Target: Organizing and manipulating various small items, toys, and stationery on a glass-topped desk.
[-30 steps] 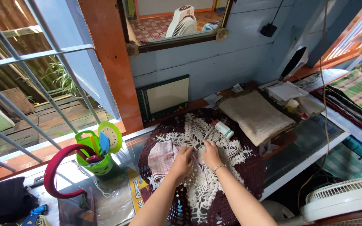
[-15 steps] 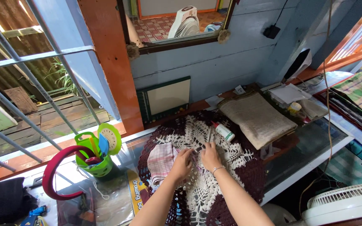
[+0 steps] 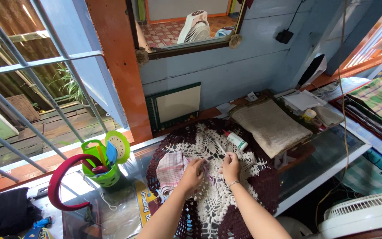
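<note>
Doily (image 3: pixel 208 194) | left hand (image 3: pixel 192 173) grip pinching it | right hand (image 3: pixel 231 166) grip pinching thin stick (image 3: pixel 222 150)

Round maroon-and-white crochet doily (image 3: pixel 213 194) spread flat on table, pink checked cloth (image 3: pixel 169 168) at its left edge

Bright daylight from ten o'clock; glare on glass worktop (image 3: pixel 124 208); sharp throughout, wide-angle bending toward edges.

Two hands (image 3: pixel 211 170), one doily (image 3: pixel 213 177), one glue bottle (image 3: pixel 235 139), two fans (image 3: pixel 363 214).
</note>
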